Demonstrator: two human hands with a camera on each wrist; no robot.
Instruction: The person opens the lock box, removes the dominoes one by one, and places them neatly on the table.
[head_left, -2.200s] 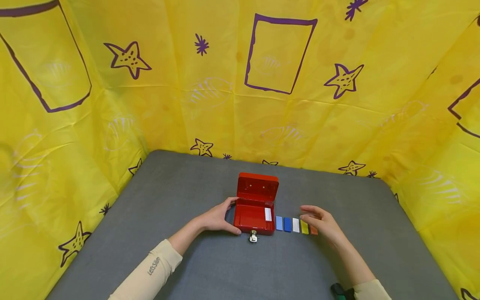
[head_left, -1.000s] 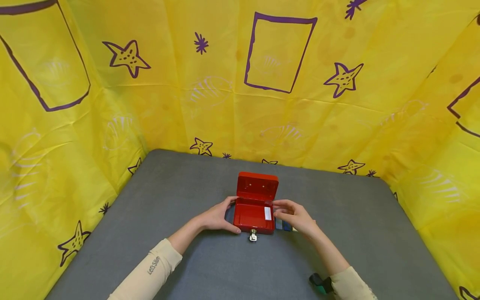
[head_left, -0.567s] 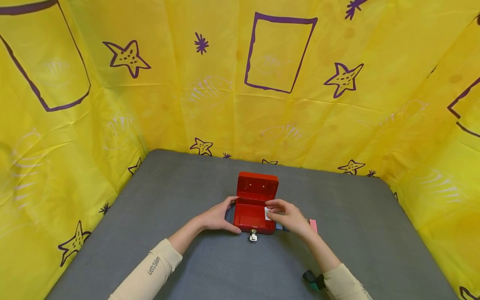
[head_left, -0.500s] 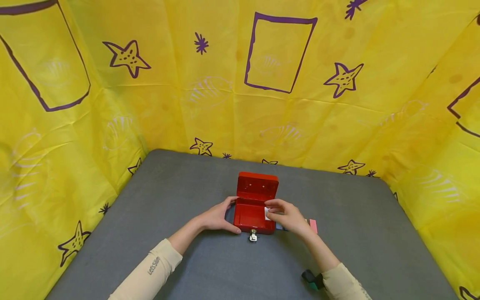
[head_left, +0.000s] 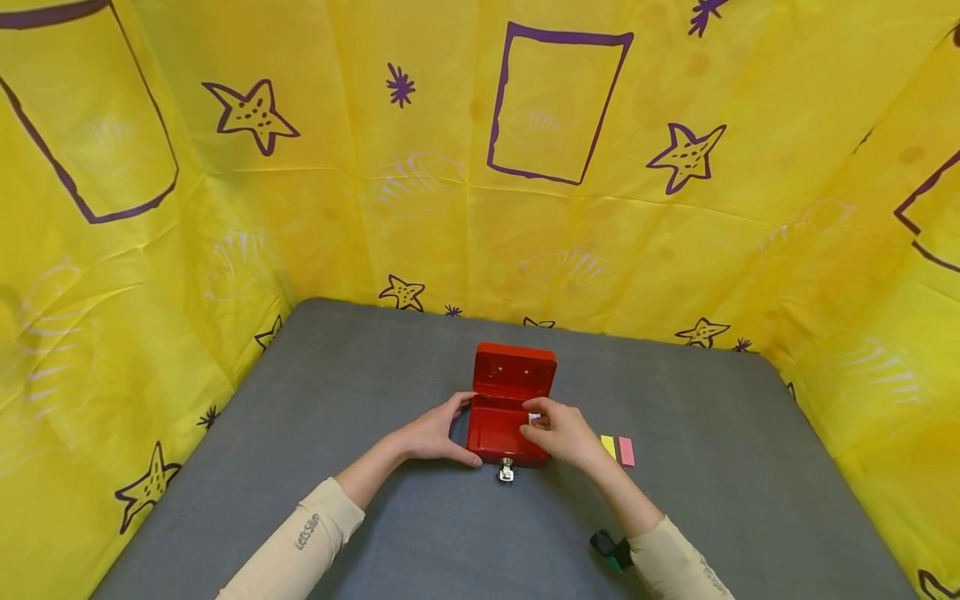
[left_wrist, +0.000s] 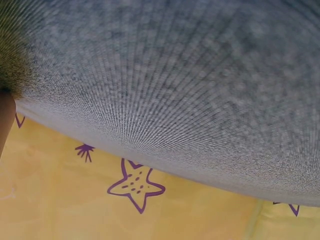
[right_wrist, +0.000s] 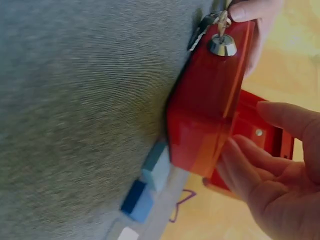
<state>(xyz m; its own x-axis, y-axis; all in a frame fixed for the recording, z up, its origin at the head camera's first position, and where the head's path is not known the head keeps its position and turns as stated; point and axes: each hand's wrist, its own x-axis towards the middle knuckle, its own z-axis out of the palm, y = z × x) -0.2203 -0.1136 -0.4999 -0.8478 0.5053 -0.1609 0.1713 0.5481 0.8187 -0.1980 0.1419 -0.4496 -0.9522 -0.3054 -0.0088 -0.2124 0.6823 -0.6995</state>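
Note:
A small red cash box (head_left: 498,429) stands on the table with its lid (head_left: 515,371) raised. Keys (head_left: 507,473) hang from the lock at its front. My left hand (head_left: 435,435) holds the box at its left side, fingers behind and thumb at the front corner. My right hand (head_left: 564,432) reaches over the right wall, thumb and fingers spread apart. In the right wrist view, the fingers (right_wrist: 240,167) dip past the rim and the lid shows through the gap to the thumb. A white block (head_left: 534,418) lies inside the box, partly hidden by my right hand.
Right of the box, a yellow block (head_left: 607,445) and a pink block (head_left: 627,451) lie on the grey table (head_left: 375,358). The right wrist view also has a light blue block (right_wrist: 157,167), a blue block (right_wrist: 137,200) and a white one beside the box. Yellow patterned cloth (head_left: 450,225) surrounds the table.
My right hand has moved left from above the row of blocks to over the box's right side and the white block inside. The left hand and the box have stayed in place.

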